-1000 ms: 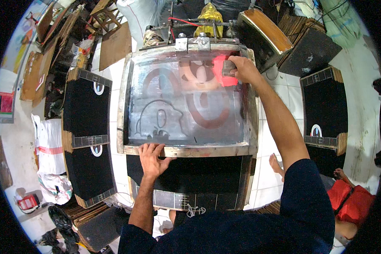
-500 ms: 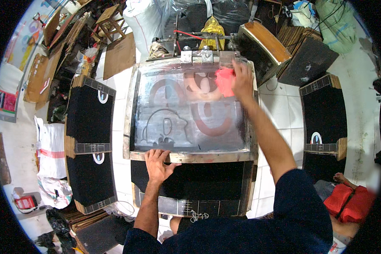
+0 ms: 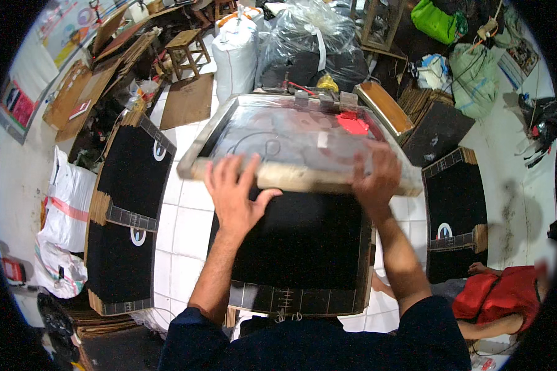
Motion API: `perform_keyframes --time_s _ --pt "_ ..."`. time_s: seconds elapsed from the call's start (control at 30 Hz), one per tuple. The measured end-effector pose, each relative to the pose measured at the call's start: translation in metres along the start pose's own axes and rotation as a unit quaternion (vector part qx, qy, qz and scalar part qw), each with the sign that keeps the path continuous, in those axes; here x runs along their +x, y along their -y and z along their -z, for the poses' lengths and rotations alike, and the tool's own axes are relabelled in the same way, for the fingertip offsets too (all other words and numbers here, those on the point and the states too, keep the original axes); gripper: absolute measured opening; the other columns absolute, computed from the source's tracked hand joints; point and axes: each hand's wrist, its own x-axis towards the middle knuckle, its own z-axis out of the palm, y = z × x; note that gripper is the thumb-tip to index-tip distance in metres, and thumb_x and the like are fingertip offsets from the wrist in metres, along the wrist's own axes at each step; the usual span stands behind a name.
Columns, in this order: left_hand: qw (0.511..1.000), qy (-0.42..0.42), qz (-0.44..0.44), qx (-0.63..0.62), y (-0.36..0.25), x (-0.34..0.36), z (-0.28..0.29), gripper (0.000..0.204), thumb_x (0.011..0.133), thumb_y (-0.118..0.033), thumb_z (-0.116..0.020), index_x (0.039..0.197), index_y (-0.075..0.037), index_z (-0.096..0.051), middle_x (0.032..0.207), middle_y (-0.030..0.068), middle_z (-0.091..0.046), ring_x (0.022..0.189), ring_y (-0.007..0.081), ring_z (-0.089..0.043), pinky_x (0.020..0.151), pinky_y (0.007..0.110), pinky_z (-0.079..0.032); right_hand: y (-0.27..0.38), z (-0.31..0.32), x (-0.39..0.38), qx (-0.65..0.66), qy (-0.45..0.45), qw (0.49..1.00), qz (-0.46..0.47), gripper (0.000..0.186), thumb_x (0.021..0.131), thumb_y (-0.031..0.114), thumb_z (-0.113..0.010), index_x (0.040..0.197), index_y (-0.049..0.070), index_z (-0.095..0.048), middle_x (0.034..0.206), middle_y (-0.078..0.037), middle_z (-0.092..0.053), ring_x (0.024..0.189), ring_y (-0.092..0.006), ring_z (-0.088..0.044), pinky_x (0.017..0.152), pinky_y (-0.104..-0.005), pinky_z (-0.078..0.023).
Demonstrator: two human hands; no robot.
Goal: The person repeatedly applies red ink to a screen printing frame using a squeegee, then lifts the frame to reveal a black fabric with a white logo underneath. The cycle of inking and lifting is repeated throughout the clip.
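A screen printing frame (image 3: 278,176) with a pale, worn front bar tilts up from its hinged far side, over a black fabric-covered board (image 3: 297,241). Cartoon shapes show faintly on its mesh. My left hand (image 3: 234,196) grips the front bar left of the middle, fingers over the top and thumb apart on the near side. Toward the bar's right end is my right hand (image 3: 377,176), its fingers smeared by motion; whether they hold the bar cannot be made out. A bright red piece, possibly cloth (image 3: 354,123), lies in the frame's far right part.
Black boards with small printed eye shapes stand at left (image 3: 127,185) and right (image 3: 453,210). A person in red (image 3: 498,294) is low at right. White sacks (image 3: 235,59), plastic-wrapped bundles (image 3: 309,37) and a wooden stool (image 3: 184,46) stand behind. White floor tiles (image 3: 182,229) show between.
The frame's front edge has risen off the board. My right hand has left the red piece and come back to the front bar. My left hand has moved up with the frame.
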Motion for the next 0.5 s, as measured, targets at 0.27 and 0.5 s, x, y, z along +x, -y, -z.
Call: perform_keyframes --time_s 0.27,0.5 --pt "0.866 0.105 0.483 -0.078 0.218 -0.351 -0.053 0.046 0.102 -0.036 -0.062 0.113 0.009 -0.069 0.1 0.03 -0.071 0.096 0.0422 -0.07 0.086 0.05 -0.054 0.007 0.019 0.12 0.008 0.076 0.992 -0.104 0.024 0.098 0.038 -0.062 0.105 0.017 -0.072 0.094 -0.008 -0.073 0.092 -0.0297 -0.07 0.077 -0.0426 -0.053" --pt "0.703 0.279 0.628 -0.18 0.138 -0.635 -0.042 0.043 0.094 -0.051 -0.064 0.093 -0.012 -0.082 0.094 0.0215 -0.076 0.094 0.0397 -0.074 0.084 0.047 -0.057 -0.019 0.008 0.175 -0.014 0.161 0.975 -0.151 0.04 0.097 0.052 -0.057 0.115 0.02 -0.073 0.107 -0.01 -0.077 0.102 -0.0333 -0.071 0.086 -0.0457 -0.053"
